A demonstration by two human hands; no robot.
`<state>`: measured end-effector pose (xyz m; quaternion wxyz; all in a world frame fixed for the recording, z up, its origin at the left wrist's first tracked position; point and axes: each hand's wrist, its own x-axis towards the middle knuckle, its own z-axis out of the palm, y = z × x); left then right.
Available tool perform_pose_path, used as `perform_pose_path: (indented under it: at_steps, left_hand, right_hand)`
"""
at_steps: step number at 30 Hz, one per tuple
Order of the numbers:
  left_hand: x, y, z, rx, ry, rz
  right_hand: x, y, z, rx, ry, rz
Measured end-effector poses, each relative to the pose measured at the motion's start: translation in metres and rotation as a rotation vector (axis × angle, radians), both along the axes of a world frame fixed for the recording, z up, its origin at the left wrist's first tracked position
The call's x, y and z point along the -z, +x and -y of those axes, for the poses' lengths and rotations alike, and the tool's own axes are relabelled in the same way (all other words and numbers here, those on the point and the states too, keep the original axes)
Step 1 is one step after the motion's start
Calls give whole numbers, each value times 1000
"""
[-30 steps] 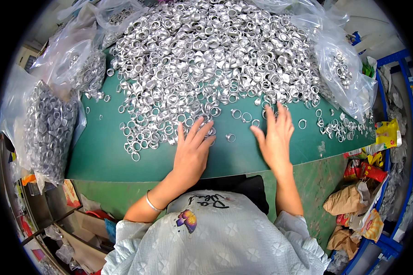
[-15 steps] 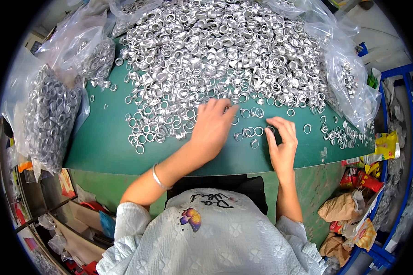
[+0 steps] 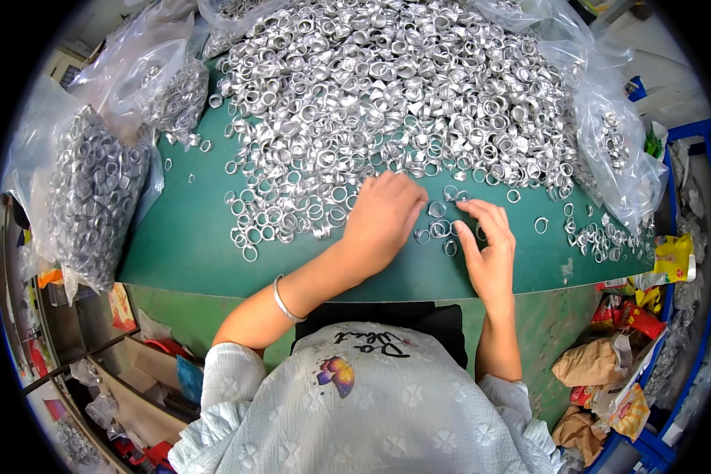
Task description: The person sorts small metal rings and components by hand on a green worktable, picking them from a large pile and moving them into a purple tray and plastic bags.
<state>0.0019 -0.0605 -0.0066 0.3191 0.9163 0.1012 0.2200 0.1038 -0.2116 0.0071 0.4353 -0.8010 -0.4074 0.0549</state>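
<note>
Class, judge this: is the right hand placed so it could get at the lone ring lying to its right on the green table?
Probably yes. The right hand rests beside the lone ring, with only bare green table between them and nothing covering it.

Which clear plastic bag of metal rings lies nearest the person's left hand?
The packed bag at the table's left edge; the other bags sit farther from the left hand, at the back and right.

Pale blue textured top [image 3: 371,419], butterfly print, perhaps a silver bangle [image 3: 283,300].
</note>
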Motion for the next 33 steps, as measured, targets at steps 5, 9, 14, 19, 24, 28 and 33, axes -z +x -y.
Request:
perform_pose_path:
  at_steps: [5,9,14,19,24,28,33]
  left_hand:
    - [8,8,6,118,250,-137]
    - [8,11,-2,162,219,-94]
    - [-11,-1,-1,78,-1148,-94]
    - [-16,-22,0,149,-1717,-207]
    - [-13,-31,6,160,-1872,-282]
    - [-10,-43,15,187,-1793,-217]
    - [-6,-59,26,175,-1691,-212]
  right_hand:
    - [2,1,-8,1,-36,106]
    - [2,4,-3,8,-10,139]
    - [-8,-2,11,-49,81,-213]
    - [-15,-20,2,-170,91,-169]
    - [-5,-11,12,-21,-10,20]
    - [-3,-17,4,-72,-276,261]
    - [11,-11,5,-3,-194,265]
